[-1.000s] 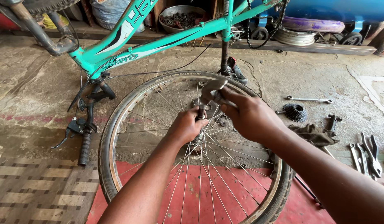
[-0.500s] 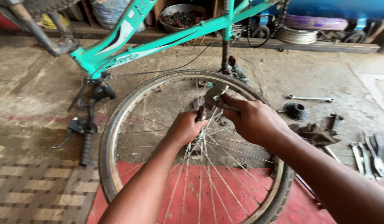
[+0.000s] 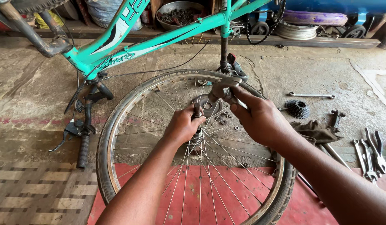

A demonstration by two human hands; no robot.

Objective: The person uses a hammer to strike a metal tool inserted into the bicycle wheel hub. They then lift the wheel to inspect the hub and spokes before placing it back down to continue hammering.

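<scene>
At the center of the frame, the left hand [image 3: 182, 125] curled its fingers around the axle [image 3: 198, 111] at the hub of the spoked wheel [image 3: 118, 125]. Just right of it, the right hand [image 3: 259, 118] gripped a metal wrench [image 3: 220, 89], fingers pressed together.

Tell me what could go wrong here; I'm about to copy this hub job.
Small nuts lie loose on the floor under the spokes and could roll off or get lost. The left hand grips the axle while the right hand holds a wrench; a slip might jam fingers into the spokes.
</scene>
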